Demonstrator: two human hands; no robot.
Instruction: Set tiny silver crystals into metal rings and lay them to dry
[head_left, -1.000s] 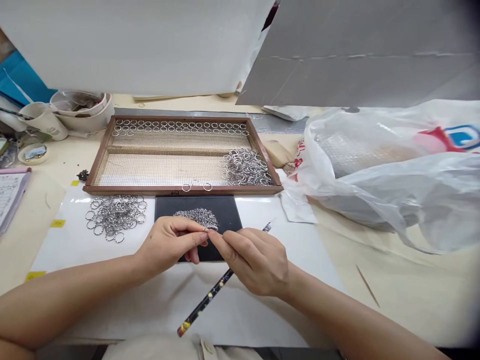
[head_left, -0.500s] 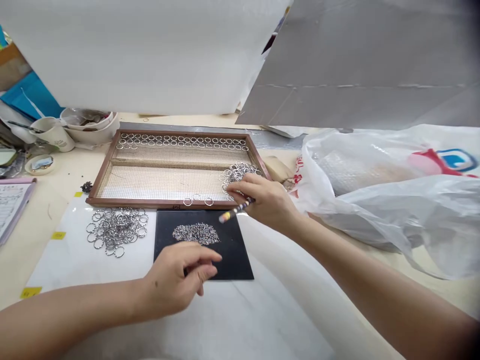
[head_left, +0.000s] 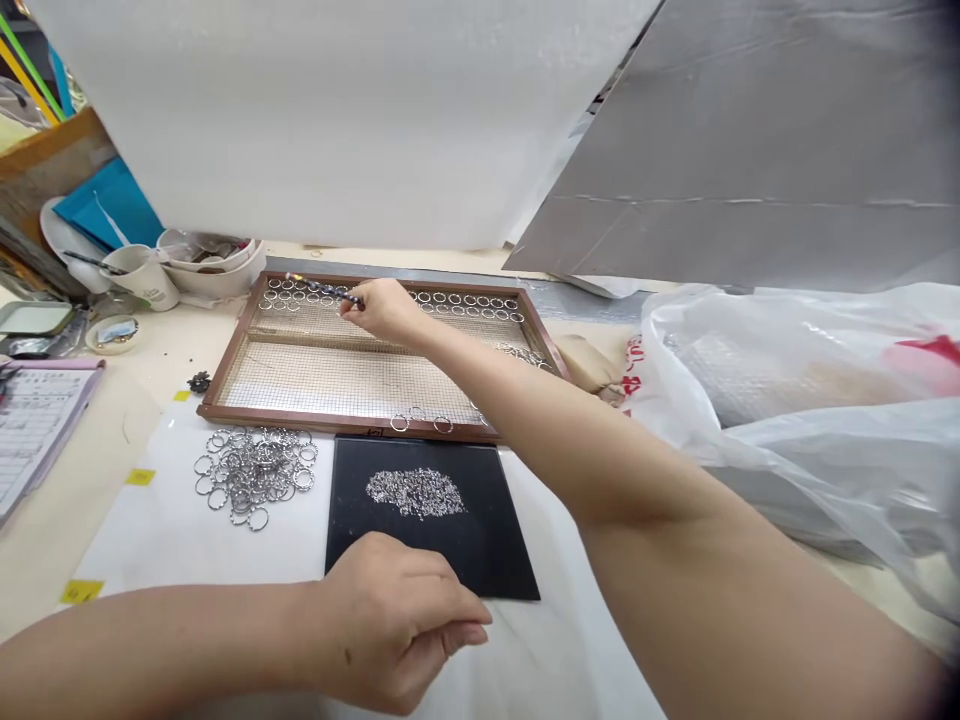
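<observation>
My right hand (head_left: 384, 312) reaches over the far part of a wood-framed mesh tray (head_left: 244, 345), shut on a thin, dark patterned pen-like stick (head_left: 322, 290). Its light, yellowish end points left, above the rows of silver rings (head_left: 465, 300). It cannot be told whether the hand also pinches a ring. In front of the black mat (head_left: 495, 560), my left hand (head_left: 405, 625) is closed, thumb and forefinger pressed together; anything between them is too small to make out. Tiny shiny stones (head_left: 416, 492) lie heaped on the mat. A pile of rings (head_left: 259, 470) is to its left.
More rings (head_left: 525, 354) are in the tray's right end, partly behind my right arm. A plastic bag (head_left: 750, 400) lies at the right. Cups and a white tub (head_left: 214, 285) stand at the left, near a clipboard with paper (head_left: 45, 420). White and grey panels (head_left: 735, 150) hang above.
My right hand has moved left and away from me, from the ring pile at the tray's right end to the far rows. The left hand appears lower and farther right, fingertips now together.
</observation>
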